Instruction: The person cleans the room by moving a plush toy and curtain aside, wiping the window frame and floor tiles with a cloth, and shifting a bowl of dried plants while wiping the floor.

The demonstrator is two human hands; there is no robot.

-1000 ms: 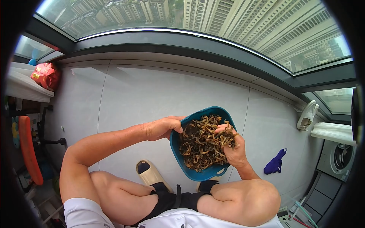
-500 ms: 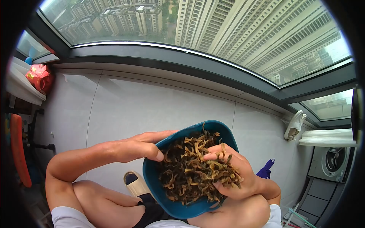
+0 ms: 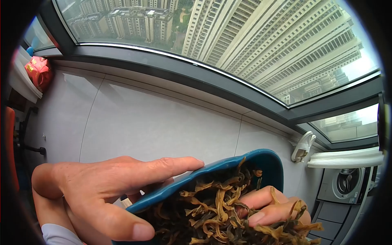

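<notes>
A teal plastic basin (image 3: 272, 168) fills the lower middle, its bottom edge cut off by the frame. Inside lies a heap of dried, curled brown strips (image 3: 218, 210) that look like dried vegetable or plant pieces. My left hand (image 3: 104, 185) grips the basin's left rim, fingers along the outside and thumb over the inner side. My right hand (image 3: 271, 210) is sunk in the heap at the right, fingers bent around some strips. Several strips lie over its back and partly hide it.
Ahead runs a grey tiled floor (image 3: 155, 118) beneath a large dark-framed window (image 3: 163, 61). White shoes (image 3: 303, 146) lean by the wall at right, near a washing machine (image 3: 347, 181). A red bag (image 3: 38, 72) and an orange-edged chair (image 3: 11, 143) stand at left.
The basin has come up closer to the camera and looks larger, shifted lower and rightward. Both hands moved with it, the right one still among the strips.
</notes>
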